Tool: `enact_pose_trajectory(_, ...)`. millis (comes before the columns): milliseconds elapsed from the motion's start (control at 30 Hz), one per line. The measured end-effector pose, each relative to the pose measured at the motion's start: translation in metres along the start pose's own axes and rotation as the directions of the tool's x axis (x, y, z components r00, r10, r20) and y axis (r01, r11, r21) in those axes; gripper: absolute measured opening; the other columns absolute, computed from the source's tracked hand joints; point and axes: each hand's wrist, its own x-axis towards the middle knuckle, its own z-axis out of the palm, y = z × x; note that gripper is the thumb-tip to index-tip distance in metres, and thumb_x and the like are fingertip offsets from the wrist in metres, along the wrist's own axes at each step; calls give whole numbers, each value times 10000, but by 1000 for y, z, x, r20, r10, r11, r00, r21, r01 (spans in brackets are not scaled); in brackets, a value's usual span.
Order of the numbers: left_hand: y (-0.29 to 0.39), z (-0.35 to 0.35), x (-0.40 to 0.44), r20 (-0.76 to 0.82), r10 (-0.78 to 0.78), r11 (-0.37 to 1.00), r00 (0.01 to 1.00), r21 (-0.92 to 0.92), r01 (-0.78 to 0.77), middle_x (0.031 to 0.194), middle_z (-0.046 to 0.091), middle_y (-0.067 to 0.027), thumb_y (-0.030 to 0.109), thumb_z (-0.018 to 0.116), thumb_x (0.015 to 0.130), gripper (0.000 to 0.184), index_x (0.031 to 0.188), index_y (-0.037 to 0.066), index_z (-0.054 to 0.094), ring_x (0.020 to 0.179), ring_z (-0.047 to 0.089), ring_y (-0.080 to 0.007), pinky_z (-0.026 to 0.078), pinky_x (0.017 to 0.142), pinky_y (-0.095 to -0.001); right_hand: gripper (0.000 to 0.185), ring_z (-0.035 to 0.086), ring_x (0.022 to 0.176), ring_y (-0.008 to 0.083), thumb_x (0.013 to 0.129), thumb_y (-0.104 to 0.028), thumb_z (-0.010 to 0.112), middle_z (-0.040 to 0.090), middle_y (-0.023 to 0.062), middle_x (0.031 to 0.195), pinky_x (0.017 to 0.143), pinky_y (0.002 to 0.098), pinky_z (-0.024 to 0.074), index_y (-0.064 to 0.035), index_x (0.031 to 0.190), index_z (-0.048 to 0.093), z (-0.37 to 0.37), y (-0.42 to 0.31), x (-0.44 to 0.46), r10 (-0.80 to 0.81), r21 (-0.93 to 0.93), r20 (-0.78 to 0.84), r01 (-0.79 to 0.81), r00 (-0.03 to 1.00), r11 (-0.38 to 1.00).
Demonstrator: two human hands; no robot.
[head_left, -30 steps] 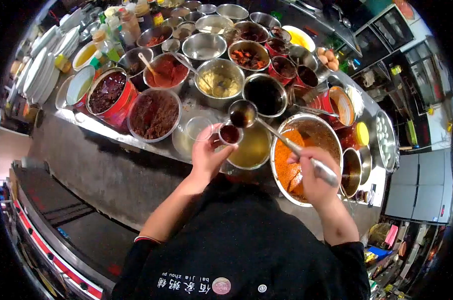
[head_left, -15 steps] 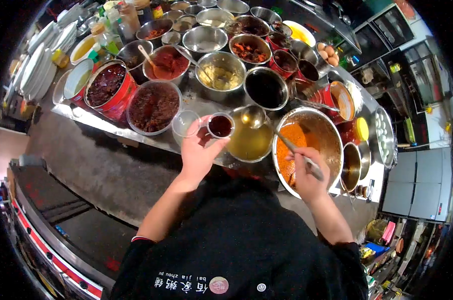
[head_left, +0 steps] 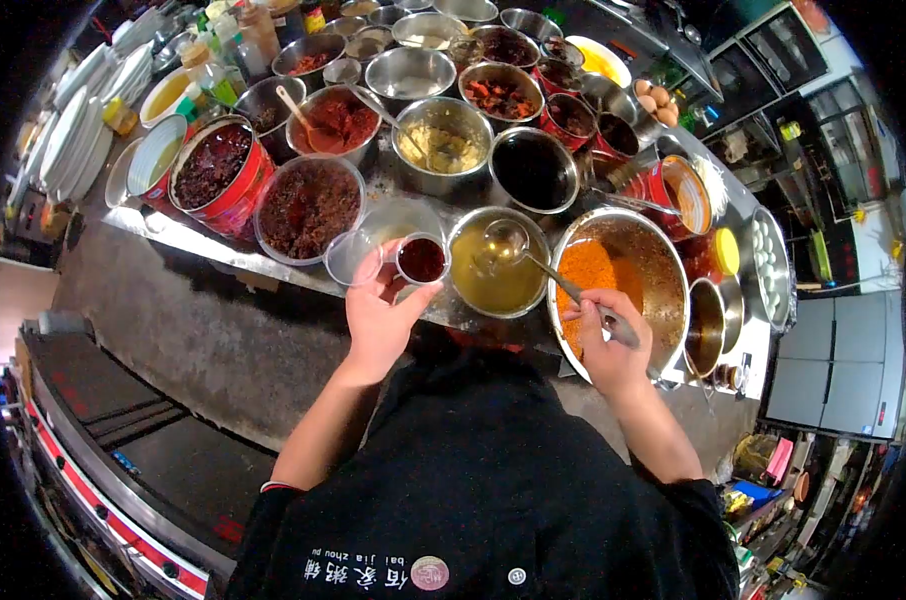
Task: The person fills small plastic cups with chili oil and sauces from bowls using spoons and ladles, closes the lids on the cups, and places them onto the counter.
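Ladling, apparently, I have the right hand [head_left: 615, 347] gripping a long silvery metal ladle [head_left: 507, 242], the left hand [head_left: 379, 320] a small clear plastic cup [head_left: 421, 238] needing level handling next.

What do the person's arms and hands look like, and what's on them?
The left hand and right hand are bare, with no gloves. The left sleeve and right sleeve are black and short; the left one has a thin red-and-white stripe at its edge.
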Motion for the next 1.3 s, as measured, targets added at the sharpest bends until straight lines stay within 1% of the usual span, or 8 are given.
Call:
enact_pose_trajectory(433,-30,8,0,138,-44,999,989,33,40,1138,550,-101,-64,701,696,570,1201,-21,440,1063,541,-180,439,941,-307,97,665,737,186,833,51,558,646,132,808,648,264,519,33,928,557,-24,-57,-1,-87,118,-57,94,995,989)
enact_pose_trajectory(500,-23,12,-1,134,-68,997,989,33,64,1149,547,-102,-65,712,686,586,1203,-24,438,1063,543,-183,443,941,-309,129,659,741,202,808,73,575,645,141,810,667,279,518,29,929,565,-27,-67,0,-265,-16,64,266,962,964)
enact_pose_trajectory(700,-19,16,0,142,-70,996,987,-51,78,1128,560,-97,-63,703,698,565,1198,-18,444,1049,551,-179,442,938,-309,167,642,737,271,782,88,583,647,139,812,663,294,504,6,928,587,-28,-65,0,-487,-126,153,506,860,853)
enact_pose_trajectory(833,-8,17,-1,130,-75,996,989,-31,80,1118,562,-106,-79,692,695,580,1210,-23,432,1048,551,-187,435,942,-317,125,644,725,253,799,67,579,642,134,805,666,292,502,23,915,579,-26,-50,-1,-410,-90,14,409,912,908)
enact_pose_trajectory(900,-4,17,-3,122,-71,997,990,-9,72,1127,556,-111,-89,687,691,609,1233,-24,416,1054,548,-189,432,945,-319,89,646,727,229,816,45,576,639,134,785,668,298,502,21,901,581,-20,-38,-5,-139,-2,-83,140,987,990)
enact_pose_trajectory(967,-1,16,-5,140,-46,999,989,-6,47,1167,528,-131,-106,670,690,747,1336,-4,309,1071,538,-196,428,948,-325,79,647,729,200,824,23,584,637,126,777,664,294,499,11,902,584,-12,-20,-8,-86,8,-89,87,992,996)
enact_pose_trajectory(1167,13,19,-12,229,81,987,970,-156,-46,1215,492,-152,-92,664,725,872,1420,60,159,1083,531,-201,426,949,-333,151,645,735,233,802,-23,629,636,125,802,662,289,495,-3,940,572,9,-1,-7,62,-107,61,-55,996,993)
enact_pose_trajectory(1300,18,23,-21,284,149,982,947,-156,-108,1250,471,-149,-95,647,739,831,1414,52,186,1123,505,-212,406,972,-343,468,622,874,301,753,-230,718,619,168,928,761,343,497,-4,1110,517,0,-13,-3,116,-297,249,-38,962,954)
